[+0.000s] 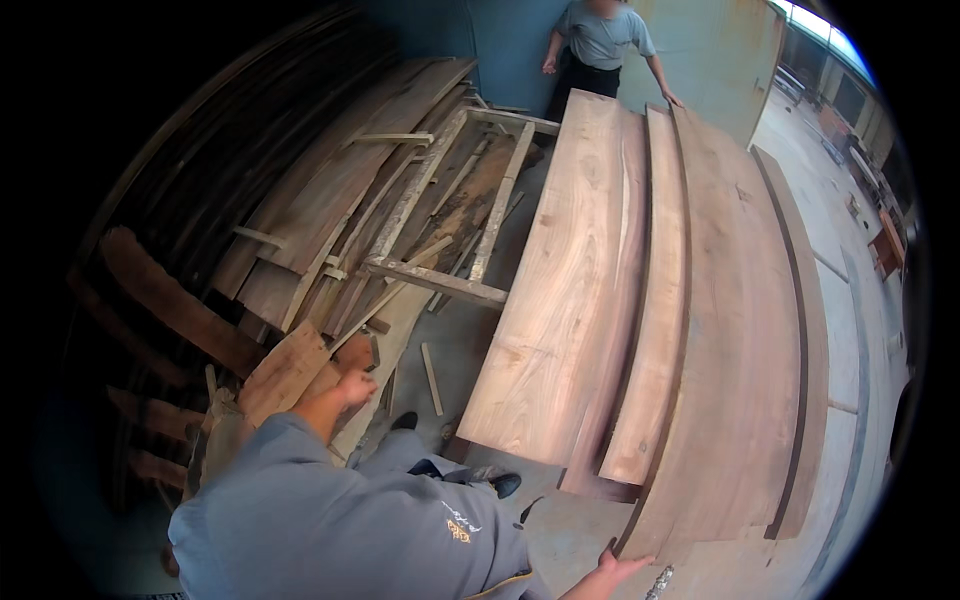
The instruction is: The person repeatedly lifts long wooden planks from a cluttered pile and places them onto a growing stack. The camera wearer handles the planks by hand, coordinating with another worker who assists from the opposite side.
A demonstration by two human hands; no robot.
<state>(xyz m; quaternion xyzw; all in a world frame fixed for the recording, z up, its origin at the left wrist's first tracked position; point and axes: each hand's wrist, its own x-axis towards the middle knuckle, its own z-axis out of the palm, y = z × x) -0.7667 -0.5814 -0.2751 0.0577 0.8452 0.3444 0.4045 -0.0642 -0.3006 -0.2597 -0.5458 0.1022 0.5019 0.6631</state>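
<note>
A wide wooden slab (735,300) with a curved edge lies on my right among other planks. My right hand (618,572) is at its near left corner, fingers against the end and edge. On the left, my left hand (355,388) hangs loosely curled beside short wood offcuts (288,372), with nothing visible in it. Left of the wide slab lie a narrow plank (645,380) and a broad pale plank (550,310). At the slab's far end stands a co-worker (600,40) in a grey shirt, one hand (675,100) on the slab's far edge.
A worn wooden frame (485,285) stands left of the planks. Stacked boards (340,200) with spacer sticks lie farther left. A loose stick (431,378) is on the floor near my feet. A darker board (800,340) lies along the right side.
</note>
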